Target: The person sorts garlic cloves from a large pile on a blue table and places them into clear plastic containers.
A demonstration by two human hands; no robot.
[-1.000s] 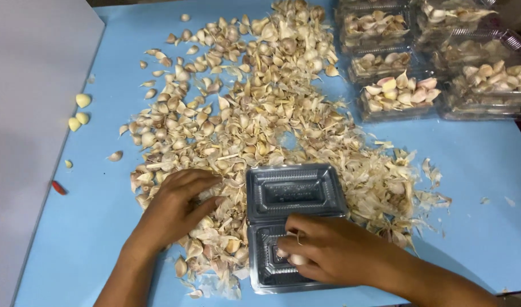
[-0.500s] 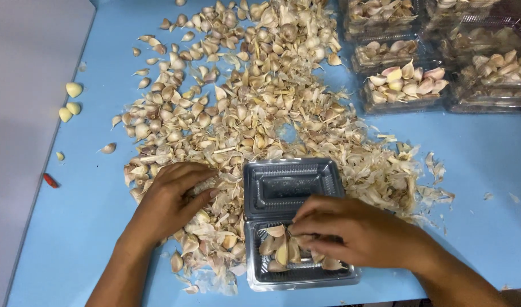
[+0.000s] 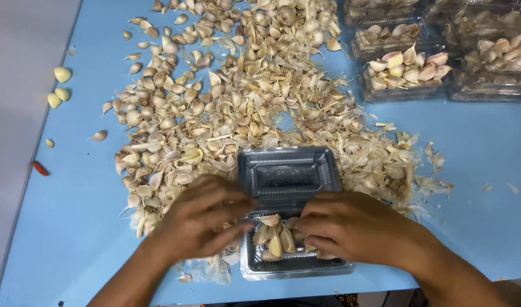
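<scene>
Change vs. 1 s ago: tray half of the clear box [image 3: 289, 250] was bare then; half a sec later cloves were in it; now approx. a small handful of garlic cloves [image 3: 275, 236] lies in it. Left hand [image 3: 201, 219] has come off the loose pile and moved in to the box edge. Right hand [image 3: 351, 227] has stayed over the tray throughout. Judged: filling of this box is under way, early stage, tray far from full.

Item 1, clear box: hinged plastic, open, lid half [image 3: 288, 173] lying flat away from the person, empty. Sits on the blue table [image 3: 482, 170] at the near edge of the garlic pile [image 3: 232, 96], between both hands. Tray half partly covered by right hand.

Item 2, cloves in tray: unpeeled, pale tan w/ purple tinge, lying jumbled, some on end.

Left hand: palm down, fingers curled loosely at the tray's left rim, touching cloves beside it; whether it grips any, cannot tell.

Right hand: palm down on tray's right side, fingers bent onto the cloves; a grip on one is not visible, cannot tell.

Misc.: filled boxes [image 3: 405, 71] stacked far right, well apart from the hands. Peeled cloves [image 3: 58, 88] at the table's left edge. Small red bit [image 3: 40, 168] nearby, prob. a chilli, too small to say.
</scene>
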